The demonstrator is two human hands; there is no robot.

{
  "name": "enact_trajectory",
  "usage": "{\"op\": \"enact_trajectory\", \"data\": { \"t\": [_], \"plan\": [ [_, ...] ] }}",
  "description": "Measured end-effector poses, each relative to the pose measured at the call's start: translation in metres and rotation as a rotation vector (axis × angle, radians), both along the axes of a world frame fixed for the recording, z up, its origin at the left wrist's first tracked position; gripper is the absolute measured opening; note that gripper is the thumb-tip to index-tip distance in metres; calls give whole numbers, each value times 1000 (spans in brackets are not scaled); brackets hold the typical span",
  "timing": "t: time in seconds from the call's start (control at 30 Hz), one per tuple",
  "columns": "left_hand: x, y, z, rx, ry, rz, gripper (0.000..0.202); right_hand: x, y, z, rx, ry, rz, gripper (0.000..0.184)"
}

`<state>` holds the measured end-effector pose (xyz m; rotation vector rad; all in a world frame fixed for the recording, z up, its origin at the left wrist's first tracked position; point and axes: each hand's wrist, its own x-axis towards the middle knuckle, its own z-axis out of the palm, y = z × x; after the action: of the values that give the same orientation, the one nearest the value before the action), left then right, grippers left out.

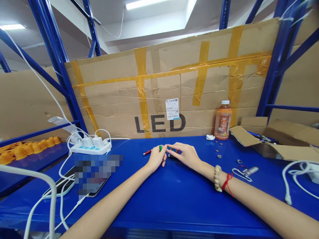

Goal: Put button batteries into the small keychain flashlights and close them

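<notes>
My left hand (157, 156) is closed near the middle of the blue table, its fingers round a small object with a green part (160, 148). A slim red pen-like rod (147, 152) shows just left of this hand; whether it is held or lies on the table I cannot tell. My right hand (186, 155) meets the left at the fingertips, thumb and forefinger drawn together at the same small object. Its tip is hidden by the fingers. Below the right fingers lies a thin, shiny piece (170, 155), partly covered.
On the right are several small metal nuts (219, 156), a small motor-like cylinder (250, 171), a bent metal hook (241, 174), a drink bottle (223, 121) and an open cardboard box (264, 146). Leftward sit a power strip (92, 146), phones (67, 181) and white cables (53, 199).
</notes>
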<state>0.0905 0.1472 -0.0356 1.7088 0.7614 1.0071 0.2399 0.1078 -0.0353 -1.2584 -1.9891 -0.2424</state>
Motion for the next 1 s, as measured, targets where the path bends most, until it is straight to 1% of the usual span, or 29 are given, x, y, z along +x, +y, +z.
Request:
{"op": "enact_trajectory", "data": {
  "t": [0.13,0.27,0.4,0.47,0.6,0.77,0.87,1.0],
  "plan": [
    [0,-1,0,30,13,14,40,2,3,-2,18,-93,-52,32],
    [0,1,-1,45,30,27,34,5,6,-4,29,-81,-107,32],
    [1,1,0,43,48,25,34,6,6,-5,13,-56,-147,29],
    [1,1,0,43,59,25,34,6,6,-5,9,-19,-137,29],
    [0,-1,2,32,63,16,37,4,6,-4,14,63,-64,31],
    [0,-3,4,27,53,-38,43,3,5,-3,-4,110,-44,37],
    [0,-4,5,43,64,-59,40,3,6,-4,-19,107,-27,34],
    [0,-4,4,40,81,-50,36,3,6,-6,-2,120,-14,32]
  ]
}}
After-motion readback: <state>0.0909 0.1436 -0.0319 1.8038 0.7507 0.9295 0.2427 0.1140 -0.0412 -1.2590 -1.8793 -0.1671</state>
